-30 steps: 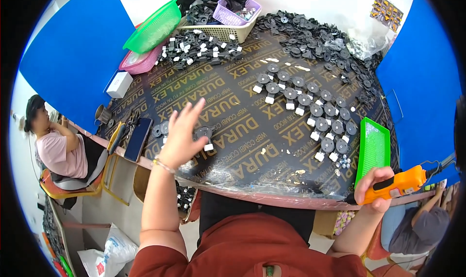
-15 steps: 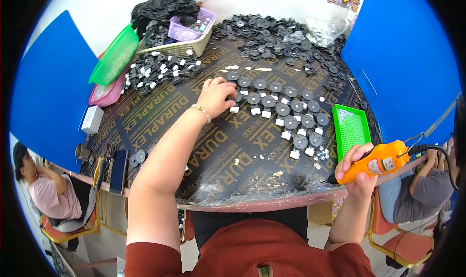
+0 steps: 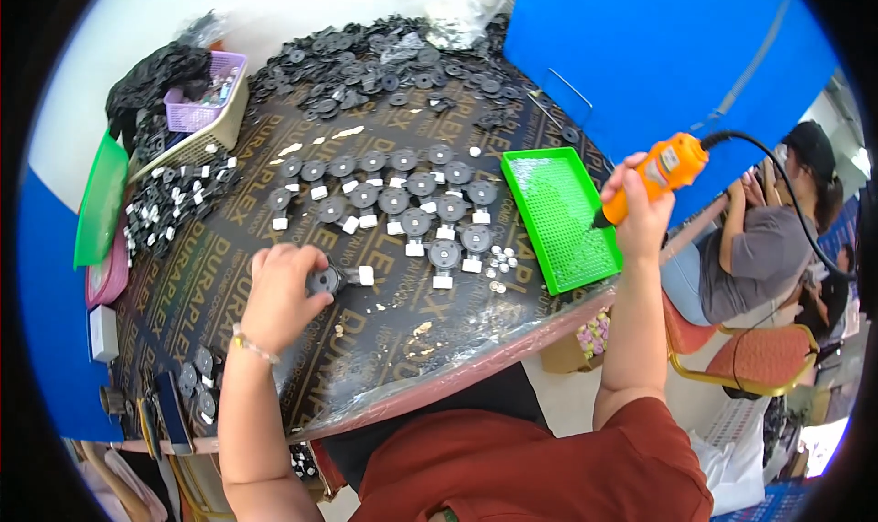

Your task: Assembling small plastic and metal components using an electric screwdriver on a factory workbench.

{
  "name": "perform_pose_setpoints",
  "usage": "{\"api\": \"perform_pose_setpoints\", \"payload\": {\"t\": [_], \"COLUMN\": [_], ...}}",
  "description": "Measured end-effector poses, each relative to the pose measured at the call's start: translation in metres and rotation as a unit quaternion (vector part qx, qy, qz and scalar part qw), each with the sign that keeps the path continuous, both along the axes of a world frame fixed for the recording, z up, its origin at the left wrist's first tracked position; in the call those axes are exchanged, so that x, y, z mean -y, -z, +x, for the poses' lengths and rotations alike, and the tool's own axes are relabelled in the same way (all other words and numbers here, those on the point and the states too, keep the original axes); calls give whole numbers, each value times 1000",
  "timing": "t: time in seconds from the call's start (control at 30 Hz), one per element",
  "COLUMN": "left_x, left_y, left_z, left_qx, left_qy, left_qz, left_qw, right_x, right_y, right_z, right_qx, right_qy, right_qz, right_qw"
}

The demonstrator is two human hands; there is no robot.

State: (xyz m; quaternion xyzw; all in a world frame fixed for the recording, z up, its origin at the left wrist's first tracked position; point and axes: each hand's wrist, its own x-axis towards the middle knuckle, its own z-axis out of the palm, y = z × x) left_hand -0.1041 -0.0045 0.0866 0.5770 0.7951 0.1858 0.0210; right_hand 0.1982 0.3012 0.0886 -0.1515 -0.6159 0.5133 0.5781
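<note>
Tray (image 3: 554, 202) right of disc rows (image 3: 393, 201) on table (image 3: 302, 371); heap (image 3: 338, 67) behind rows; basket (image 3: 186, 117) left.

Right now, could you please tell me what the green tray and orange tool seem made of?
Green tray: probably plastic, slightly glossy, given its even colour and regular perforations. Orange tool: likely hard plastic, smooth, given its rounded, evenly coloured casing.

There is one left hand (image 3: 277, 293), one right hand (image 3: 643, 220), one orange screwdriver (image 3: 657, 178), one green tray (image 3: 560, 215), one white box (image 3: 103, 335) and four baskets: a purple basket (image 3: 190, 117), a cream basket (image 3: 194, 145), a green basket (image 3: 101, 202) and a pink basket (image 3: 108, 277). About seventeen black discs (image 3: 444, 254) lie in rows, plus one held disc (image 3: 323, 282); the heaped discs (image 3: 338, 55) are too many to count.
</note>
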Motion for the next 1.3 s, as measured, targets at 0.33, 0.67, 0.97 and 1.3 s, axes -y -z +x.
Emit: {"api": "perform_pose_setpoints", "payload": {"t": [0.33, 0.67, 0.97, 1.3], "left_x": [-9, 3, 0, -9], "left_y": [10, 23, 63, 65], "left_z": [26, 19, 18, 32], "left_qx": [26, 43, -69, 34], "left_qy": [-50, -139, -158, -50], "left_qz": [20, 51, 107, 53], "left_qw": [998, 988, 979, 997], "right_x": [-39, -38, 6, 159], "right_y": [25, 33, -1, 4], "right_z": [-14, -18, -11, -72], "right_qx": [-6, 20, 12, 314], "right_qy": [33, 31, 46, -158], "right_qz": [14, 43, 66, 484], "right_qw": [999, 998, 997, 801]}}
